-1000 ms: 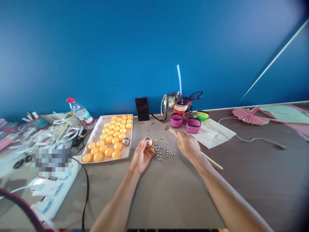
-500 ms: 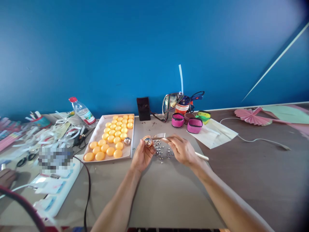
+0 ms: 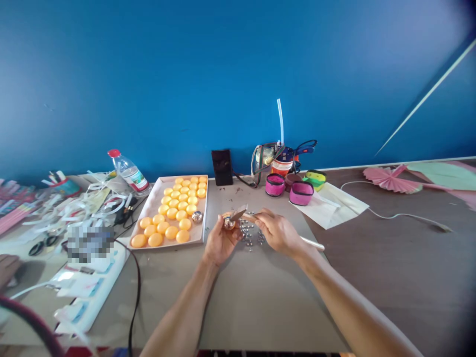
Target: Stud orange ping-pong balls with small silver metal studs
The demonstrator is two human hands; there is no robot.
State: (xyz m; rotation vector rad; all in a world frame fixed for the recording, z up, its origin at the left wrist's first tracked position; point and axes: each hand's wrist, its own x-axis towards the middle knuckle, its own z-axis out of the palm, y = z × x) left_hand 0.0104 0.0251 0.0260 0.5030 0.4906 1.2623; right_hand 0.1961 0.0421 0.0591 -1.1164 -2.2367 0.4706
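Observation:
My left hand (image 3: 219, 242) pinches a small ball (image 3: 228, 221), orange beneath with shiny silver studs on top, just above the table. My right hand (image 3: 277, 231) grips the wooden handle of a small hammer (image 3: 238, 214); its metal head rests right on the ball. The handle's pale end (image 3: 312, 242) sticks out behind my wrist. Several loose silver studs (image 3: 251, 234) lie scattered on the table between my hands. A shallow tray (image 3: 153, 197) to the left holds several plain orange balls and one silver ball (image 3: 197, 216).
Pink, brown and green round tins (image 3: 299, 192) stand behind the studs, with a black box (image 3: 222, 166), a tangled pot of tools (image 3: 277, 156) and white paper (image 3: 336, 206). A water bottle (image 3: 128, 172), white strips, scissors (image 3: 40, 246), a black cable (image 3: 134, 277) and another person's hand (image 3: 6, 267) fill the left.
My right hand lifted the hammer off the table by the tins and swung its head left onto the ball. My left hand kept hold of the ball.

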